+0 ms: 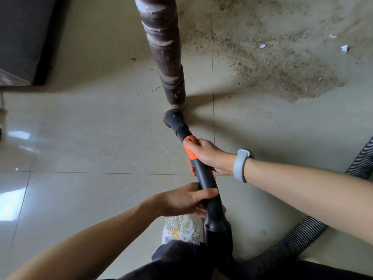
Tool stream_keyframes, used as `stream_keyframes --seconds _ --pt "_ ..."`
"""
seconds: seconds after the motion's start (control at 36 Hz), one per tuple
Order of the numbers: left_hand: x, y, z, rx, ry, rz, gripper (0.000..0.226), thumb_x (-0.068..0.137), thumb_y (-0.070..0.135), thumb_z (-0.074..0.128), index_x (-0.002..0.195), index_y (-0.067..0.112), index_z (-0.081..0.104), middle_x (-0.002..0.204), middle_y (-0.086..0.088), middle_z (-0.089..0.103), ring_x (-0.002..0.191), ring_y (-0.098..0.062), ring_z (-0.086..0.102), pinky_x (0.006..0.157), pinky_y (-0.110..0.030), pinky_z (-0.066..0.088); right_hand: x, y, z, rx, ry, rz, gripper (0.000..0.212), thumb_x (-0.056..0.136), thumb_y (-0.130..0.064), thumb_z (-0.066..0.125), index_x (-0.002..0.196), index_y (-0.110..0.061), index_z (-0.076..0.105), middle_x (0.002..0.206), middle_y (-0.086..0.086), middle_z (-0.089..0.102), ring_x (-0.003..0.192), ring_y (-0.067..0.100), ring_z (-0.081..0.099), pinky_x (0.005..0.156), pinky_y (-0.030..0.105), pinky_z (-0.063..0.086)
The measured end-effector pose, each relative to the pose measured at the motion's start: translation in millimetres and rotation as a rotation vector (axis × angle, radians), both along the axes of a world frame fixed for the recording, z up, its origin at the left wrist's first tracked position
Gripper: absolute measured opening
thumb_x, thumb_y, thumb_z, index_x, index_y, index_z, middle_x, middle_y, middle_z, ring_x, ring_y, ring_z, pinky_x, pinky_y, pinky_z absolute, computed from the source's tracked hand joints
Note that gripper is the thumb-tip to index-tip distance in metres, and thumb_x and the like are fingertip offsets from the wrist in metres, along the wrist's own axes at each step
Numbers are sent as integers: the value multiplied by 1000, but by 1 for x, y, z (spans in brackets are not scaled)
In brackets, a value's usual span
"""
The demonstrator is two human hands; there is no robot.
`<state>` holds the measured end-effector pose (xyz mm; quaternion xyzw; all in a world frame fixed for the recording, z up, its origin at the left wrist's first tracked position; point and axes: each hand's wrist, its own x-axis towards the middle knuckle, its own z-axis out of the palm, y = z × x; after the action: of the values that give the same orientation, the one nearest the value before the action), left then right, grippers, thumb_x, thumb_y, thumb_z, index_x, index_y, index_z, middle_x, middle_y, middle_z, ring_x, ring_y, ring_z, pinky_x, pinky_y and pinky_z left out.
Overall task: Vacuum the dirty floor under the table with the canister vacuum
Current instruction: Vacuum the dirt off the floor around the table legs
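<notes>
A black vacuum wand [206,186] with an orange collar [190,147] runs from my lap toward the floor. Its round nozzle [174,118] sits on the tiles right at the foot of the dark turned table leg [165,51]. My right hand [210,156] grips the wand just behind the orange collar. My left hand [185,201] grips the wand lower down, thumb across the top. A wide patch of brown dirt [268,57] covers the tiles to the right of the leg, with a few white paper scraps [344,48] on it.
The ribbed grey hose [302,239] loops across the floor at the lower right. A dark piece of furniture [24,37] stands at the upper left. My beaded white shoe [181,231] is under the wand. Glossy beige tiles [80,138] stretch to the left.
</notes>
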<state>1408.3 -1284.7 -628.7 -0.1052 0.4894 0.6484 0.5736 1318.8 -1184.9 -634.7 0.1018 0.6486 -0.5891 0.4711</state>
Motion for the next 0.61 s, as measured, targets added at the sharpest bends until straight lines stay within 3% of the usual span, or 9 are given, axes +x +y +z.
stream_keyframes --seconds 0.14,0.28,0.36,0.44,0.53,0.61 --pt "-1 -19 -2 -21 -44 106 44 87 35 56 116 2 55 117 -13 67 111 -27 63 97 -37 50 -6 -24 2 34 27 105 29 96 -34 45 84 -9 40 63 11 52 46 22 55 52 29 53" --pt "-12 -61 -6 -113 -16 -14 54 83 37 72 126 10 52 121 -8 66 113 -25 63 96 -36 51 -6 -31 -2 39 40 146 32 97 -37 45 81 -10 40 63 11 53 49 24 58 54 30 53" --pt "-27 -94 -13 -303 -22 284 44 87 25 65 123 3 55 116 -13 68 99 -25 67 88 -36 55 -3 -28 -3 26 35 135 36 96 -38 45 75 -10 41 61 10 52 49 23 57 57 31 54" --pt "-47 -101 -15 -519 61 531 38 100 36 45 120 6 55 121 -18 63 92 -23 65 82 -35 53 3 -25 -3 21 6 127 37 97 -41 46 80 -8 44 64 9 53 51 21 58 55 30 54" --pt "-64 -78 -14 -506 95 594 47 98 50 40 111 9 57 108 -12 65 93 -21 63 87 -36 51 14 -24 -1 31 10 169 33 97 -39 48 88 -6 47 68 11 56 54 22 61 55 31 55" --pt "-69 -53 -18 -471 72 754 43 98 41 48 109 -1 54 94 -16 60 80 -23 62 76 -35 52 26 -23 0 11 57 140 26 94 -32 54 86 -8 50 65 9 55 53 22 60 55 31 54"
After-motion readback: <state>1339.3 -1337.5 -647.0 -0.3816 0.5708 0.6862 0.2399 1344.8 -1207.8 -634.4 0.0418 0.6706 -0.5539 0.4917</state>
